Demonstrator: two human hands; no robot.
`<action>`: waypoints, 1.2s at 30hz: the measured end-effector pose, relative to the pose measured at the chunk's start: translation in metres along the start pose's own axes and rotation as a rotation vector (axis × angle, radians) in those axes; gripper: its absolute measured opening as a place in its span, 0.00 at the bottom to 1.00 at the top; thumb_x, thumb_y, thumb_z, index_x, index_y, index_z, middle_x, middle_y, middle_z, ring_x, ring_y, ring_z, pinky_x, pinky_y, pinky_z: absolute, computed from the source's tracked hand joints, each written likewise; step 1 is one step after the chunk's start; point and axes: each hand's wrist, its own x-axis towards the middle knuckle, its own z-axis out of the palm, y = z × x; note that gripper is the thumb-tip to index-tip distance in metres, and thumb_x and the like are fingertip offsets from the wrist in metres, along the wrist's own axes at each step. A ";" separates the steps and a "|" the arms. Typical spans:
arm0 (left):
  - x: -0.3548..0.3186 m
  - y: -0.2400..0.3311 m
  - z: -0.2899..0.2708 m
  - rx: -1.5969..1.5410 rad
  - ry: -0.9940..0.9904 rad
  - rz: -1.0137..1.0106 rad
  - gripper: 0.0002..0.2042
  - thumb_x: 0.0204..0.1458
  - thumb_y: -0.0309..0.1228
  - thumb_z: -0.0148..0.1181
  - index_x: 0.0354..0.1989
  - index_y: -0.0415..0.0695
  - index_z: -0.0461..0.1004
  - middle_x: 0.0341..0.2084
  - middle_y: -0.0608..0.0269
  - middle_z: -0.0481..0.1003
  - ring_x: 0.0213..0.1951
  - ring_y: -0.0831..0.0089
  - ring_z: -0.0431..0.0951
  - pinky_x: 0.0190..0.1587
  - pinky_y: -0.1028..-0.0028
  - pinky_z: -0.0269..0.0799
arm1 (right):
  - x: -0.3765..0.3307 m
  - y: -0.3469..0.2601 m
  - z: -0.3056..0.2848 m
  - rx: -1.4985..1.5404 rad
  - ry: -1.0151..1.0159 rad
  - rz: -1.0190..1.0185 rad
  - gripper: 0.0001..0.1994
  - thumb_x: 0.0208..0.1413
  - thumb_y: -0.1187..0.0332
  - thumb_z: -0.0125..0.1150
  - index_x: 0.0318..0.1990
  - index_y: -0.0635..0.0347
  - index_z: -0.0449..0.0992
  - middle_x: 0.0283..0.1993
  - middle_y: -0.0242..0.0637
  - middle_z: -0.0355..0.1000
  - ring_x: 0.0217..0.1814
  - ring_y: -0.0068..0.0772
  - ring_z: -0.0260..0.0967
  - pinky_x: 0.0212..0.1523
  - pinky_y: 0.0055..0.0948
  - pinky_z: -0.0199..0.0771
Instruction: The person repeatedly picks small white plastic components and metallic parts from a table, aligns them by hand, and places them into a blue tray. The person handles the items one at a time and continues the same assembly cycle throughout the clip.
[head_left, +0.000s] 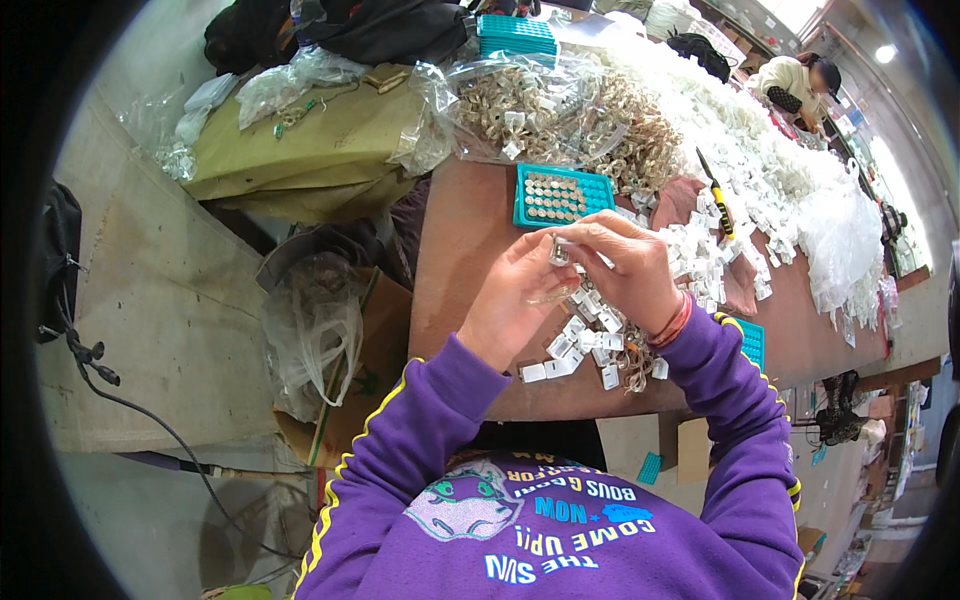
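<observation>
My left hand and my right hand meet over the near part of the table. Between their fingertips they pinch a small pale plastic piece, its details too small to make out. A thin loop, perhaps a wire, hangs by the left palm. Just beyond the hands lies a teal tray, partly filled with rows of round silvery discs. Below and beside my right hand are loose white plastic pieces, some with thin wires.
A yellow-handled tool with a dark tip lies among white parts at right. Wired parts heap up in clear plastic behind the tray. Stacked teal trays stand farther back. At left is a cardboard box; another person sits far right.
</observation>
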 end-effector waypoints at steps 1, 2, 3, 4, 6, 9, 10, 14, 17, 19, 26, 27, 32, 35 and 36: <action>0.000 0.000 0.001 -0.049 -0.021 0.033 0.10 0.62 0.35 0.53 0.48 0.47 0.71 0.41 0.67 0.75 0.42 0.75 0.76 0.49 0.69 0.72 | -0.001 0.000 0.001 0.015 -0.005 -0.023 0.09 0.49 0.75 0.65 0.40 0.59 0.80 0.35 0.37 0.75 0.33 0.37 0.75 0.33 0.29 0.76; -0.001 -0.002 0.002 -0.075 0.027 0.045 0.09 0.62 0.36 0.52 0.47 0.47 0.71 0.41 0.67 0.75 0.42 0.76 0.76 0.47 0.70 0.72 | 0.000 0.003 0.002 0.055 -0.028 -0.103 0.12 0.48 0.73 0.66 0.42 0.58 0.79 0.39 0.37 0.75 0.38 0.38 0.75 0.37 0.29 0.77; -0.002 -0.004 0.003 -0.114 0.019 0.070 0.09 0.62 0.36 0.52 0.46 0.47 0.72 0.40 0.68 0.75 0.41 0.76 0.76 0.45 0.72 0.72 | -0.002 0.003 0.004 0.030 -0.041 -0.118 0.13 0.48 0.73 0.66 0.43 0.58 0.78 0.40 0.37 0.75 0.39 0.38 0.75 0.38 0.29 0.77; -0.001 -0.004 0.003 -0.103 0.055 0.055 0.10 0.63 0.37 0.52 0.47 0.48 0.72 0.40 0.68 0.75 0.41 0.77 0.75 0.46 0.71 0.72 | -0.004 0.004 0.005 0.015 -0.048 -0.124 0.14 0.48 0.73 0.66 0.44 0.58 0.78 0.42 0.38 0.74 0.40 0.39 0.75 0.39 0.29 0.77; -0.001 -0.006 0.003 -0.100 0.013 0.062 0.10 0.63 0.38 0.51 0.47 0.48 0.72 0.41 0.69 0.74 0.43 0.78 0.74 0.47 0.71 0.71 | -0.003 0.007 0.007 -0.057 -0.076 -0.181 0.16 0.47 0.73 0.66 0.46 0.59 0.76 0.45 0.38 0.73 0.42 0.39 0.75 0.39 0.31 0.77; 0.001 -0.008 -0.002 -0.130 0.050 0.057 0.10 0.63 0.37 0.52 0.48 0.48 0.71 0.41 0.69 0.74 0.42 0.78 0.74 0.47 0.71 0.71 | -0.002 0.010 0.010 -0.125 -0.066 -0.247 0.14 0.47 0.74 0.65 0.44 0.59 0.76 0.43 0.38 0.74 0.40 0.39 0.75 0.39 0.32 0.77; 0.002 -0.007 -0.004 -0.128 0.066 0.036 0.11 0.63 0.36 0.51 0.49 0.48 0.71 0.44 0.68 0.73 0.45 0.76 0.73 0.51 0.69 0.70 | -0.002 0.010 0.010 -0.138 -0.063 -0.257 0.13 0.47 0.74 0.65 0.43 0.59 0.76 0.42 0.37 0.74 0.39 0.39 0.75 0.38 0.32 0.77; 0.004 -0.009 -0.011 -0.139 0.001 -0.008 0.12 0.63 0.35 0.51 0.52 0.47 0.69 0.49 0.65 0.72 0.52 0.71 0.71 0.59 0.64 0.67 | -0.004 0.010 0.006 -0.139 -0.076 -0.231 0.12 0.46 0.73 0.65 0.40 0.59 0.75 0.39 0.36 0.73 0.36 0.38 0.74 0.35 0.33 0.75; 0.004 -0.011 -0.011 -0.127 0.018 -0.024 0.12 0.63 0.34 0.51 0.52 0.46 0.69 0.49 0.65 0.71 0.53 0.70 0.71 0.59 0.63 0.67 | -0.006 0.011 0.001 -0.174 -0.072 -0.249 0.11 0.45 0.73 0.66 0.39 0.58 0.75 0.37 0.36 0.73 0.35 0.38 0.74 0.34 0.34 0.75; 0.002 -0.012 -0.010 -0.112 0.009 -0.024 0.12 0.62 0.33 0.51 0.53 0.46 0.69 0.49 0.65 0.72 0.53 0.70 0.71 0.58 0.64 0.67 | -0.007 0.013 0.000 -0.183 -0.065 -0.264 0.11 0.45 0.72 0.66 0.39 0.58 0.75 0.36 0.36 0.73 0.35 0.38 0.74 0.34 0.34 0.74; -0.002 -0.006 0.000 0.011 0.111 0.077 0.08 0.61 0.29 0.53 0.47 0.45 0.71 0.41 0.65 0.75 0.43 0.74 0.76 0.49 0.71 0.74 | -0.013 -0.004 -0.014 -0.097 -0.031 -0.048 0.19 0.48 0.70 0.66 0.49 0.60 0.75 0.44 0.43 0.75 0.45 0.46 0.73 0.44 0.36 0.74; 0.000 -0.006 0.001 -0.002 0.131 0.098 0.08 0.61 0.27 0.53 0.47 0.44 0.70 0.40 0.64 0.75 0.44 0.72 0.76 0.49 0.70 0.75 | -0.016 -0.009 -0.020 -0.085 -0.030 0.018 0.20 0.49 0.69 0.67 0.51 0.60 0.74 0.45 0.44 0.75 0.47 0.47 0.72 0.46 0.37 0.74; 0.002 -0.008 0.000 0.015 0.214 0.158 0.05 0.59 0.23 0.54 0.43 0.42 0.72 0.38 0.58 0.76 0.41 0.69 0.78 0.47 0.68 0.77 | -0.027 -0.016 -0.042 -0.067 -0.016 0.147 0.18 0.50 0.69 0.67 0.50 0.58 0.75 0.43 0.45 0.76 0.44 0.47 0.75 0.43 0.36 0.75; 0.004 -0.008 -0.004 0.139 0.211 0.261 0.06 0.60 0.25 0.53 0.44 0.42 0.71 0.39 0.57 0.76 0.42 0.67 0.78 0.50 0.67 0.76 | -0.036 -0.016 -0.046 -0.021 0.011 0.204 0.17 0.48 0.74 0.67 0.48 0.59 0.76 0.41 0.43 0.77 0.42 0.43 0.76 0.42 0.33 0.75; 0.006 -0.009 -0.005 0.156 0.195 0.286 0.06 0.60 0.24 0.53 0.44 0.41 0.71 0.39 0.57 0.76 0.42 0.67 0.78 0.50 0.68 0.76 | -0.039 -0.017 -0.048 0.004 0.019 0.231 0.17 0.48 0.76 0.67 0.48 0.60 0.77 0.41 0.42 0.77 0.42 0.41 0.76 0.43 0.32 0.75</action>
